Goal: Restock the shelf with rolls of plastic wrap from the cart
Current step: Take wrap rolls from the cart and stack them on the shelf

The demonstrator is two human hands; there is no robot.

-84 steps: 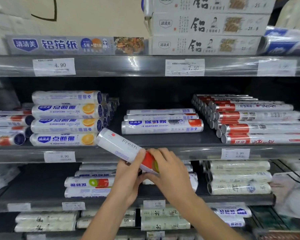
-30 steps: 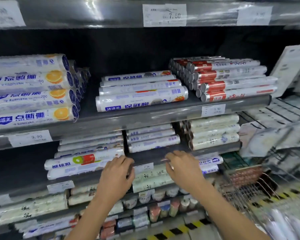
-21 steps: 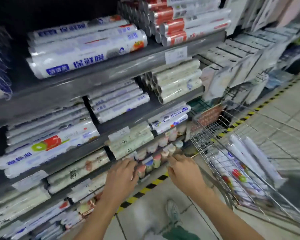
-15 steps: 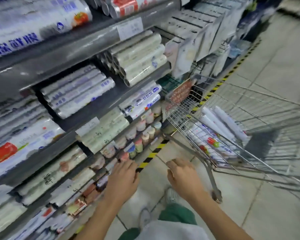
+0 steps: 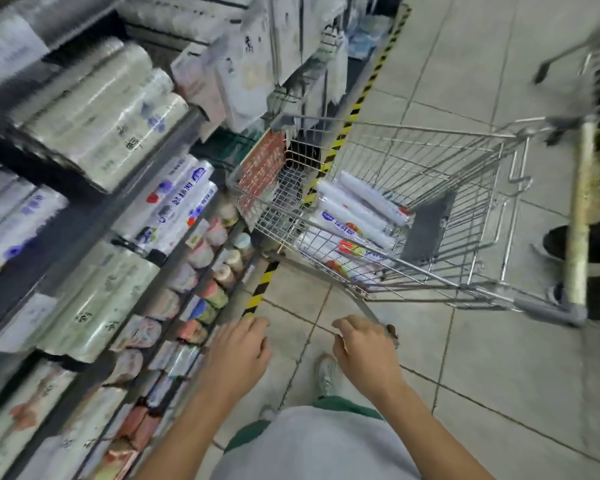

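A wire shopping cart (image 5: 430,161) stands on the tiled floor to my right. Several white rolls of plastic wrap (image 5: 354,220) lie in its bottom. The shelf (image 5: 94,216) full of wrapped rolls runs along the left, blurred by motion. My left hand (image 5: 238,355) and my right hand (image 5: 364,355) hover low in front of me, both empty with loosely curled fingers. They are well short of the cart's basket. My right hand is just in front of the cart's lower frame bar.
A yellow-and-black floor stripe (image 5: 260,289) marks the foot of the shelf. Small jars (image 5: 219,275) fill the lowest shelf row. Another person's dark shoe (image 5: 582,244) shows by the cart handle (image 5: 579,216) at the right. My own shoe (image 5: 326,372) is below my hands.
The roll I held 2.8 s ago is gone from my hands. My view has swung down and right from the shelf to the cart, and both empty hands have dropped with it.
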